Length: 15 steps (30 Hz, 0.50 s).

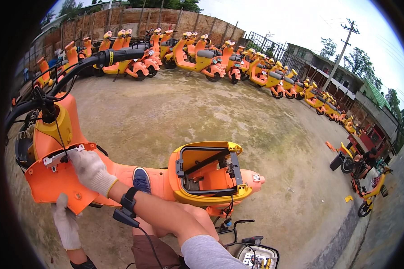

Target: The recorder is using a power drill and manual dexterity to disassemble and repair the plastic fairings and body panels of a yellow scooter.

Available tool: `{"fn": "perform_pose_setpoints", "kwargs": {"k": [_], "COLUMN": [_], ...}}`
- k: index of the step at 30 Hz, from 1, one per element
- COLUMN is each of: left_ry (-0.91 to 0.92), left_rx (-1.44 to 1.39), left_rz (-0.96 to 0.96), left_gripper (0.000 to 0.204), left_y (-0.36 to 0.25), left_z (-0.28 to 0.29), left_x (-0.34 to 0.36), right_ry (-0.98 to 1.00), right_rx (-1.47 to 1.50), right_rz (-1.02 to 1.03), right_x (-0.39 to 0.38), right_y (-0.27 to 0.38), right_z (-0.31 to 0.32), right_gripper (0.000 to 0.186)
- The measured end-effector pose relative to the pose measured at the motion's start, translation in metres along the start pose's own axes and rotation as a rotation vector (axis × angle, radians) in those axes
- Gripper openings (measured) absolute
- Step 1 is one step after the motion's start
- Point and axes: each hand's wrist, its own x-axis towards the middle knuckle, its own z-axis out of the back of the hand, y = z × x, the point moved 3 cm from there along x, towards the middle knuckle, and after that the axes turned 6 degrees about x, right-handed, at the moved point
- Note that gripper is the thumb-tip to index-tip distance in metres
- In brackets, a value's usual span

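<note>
An orange scooter front panel point(72, 197) hangs tilted below the steering column of a part-stripped orange and yellow scooter. My left hand point(67, 224), in a white knit glove, is closed on the panel's lower edge, its fingertips partly hidden. My right hand point(92, 170), gloved alike, reaches over the panel. Its fingers are closed against a pale grey bracket point(56, 160) at the panel's upper part, and what they pinch is hidden. A thin black cable point(60, 132) runs down from the handlebar point(76, 67) to a dark fitting beside my fingers.
The open seat compartment point(202, 197) shows its frame and wires. My shoe point(141, 179) rests on the footboard. A tray of tools point(258, 256) and a black bent bar point(237, 231) lie nearby. Rows of scooters point(193, 56) line the wall; a person sits beside another scooter point(372, 195).
</note>
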Motion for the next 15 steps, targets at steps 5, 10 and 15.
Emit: {"fn": "perform_pose_setpoints", "kwargs": {"k": [5, 10, 15], "left_ry": [-0.039, -0.046, -0.004], "left_rx": [0.0, -0.014, 0.009], "left_rz": [0.009, 0.043, 0.037], "left_gripper": [0.055, 0.056, 0.057], "left_y": [0.003, 0.007, 0.002], "left_z": [0.005, 0.004, 0.002], "left_x": [0.001, 0.002, 0.002], "right_ry": [0.051, -0.109, -0.012], "right_rx": [0.106, -0.103, -0.027], "right_rz": [-0.38, 0.085, 0.038], "right_x": [-0.001, -0.001, -0.003], "right_y": [-0.003, 0.002, -0.006], "right_z": [-0.009, 0.002, -0.001], "right_gripper": [0.013, 0.018, 0.023]}}
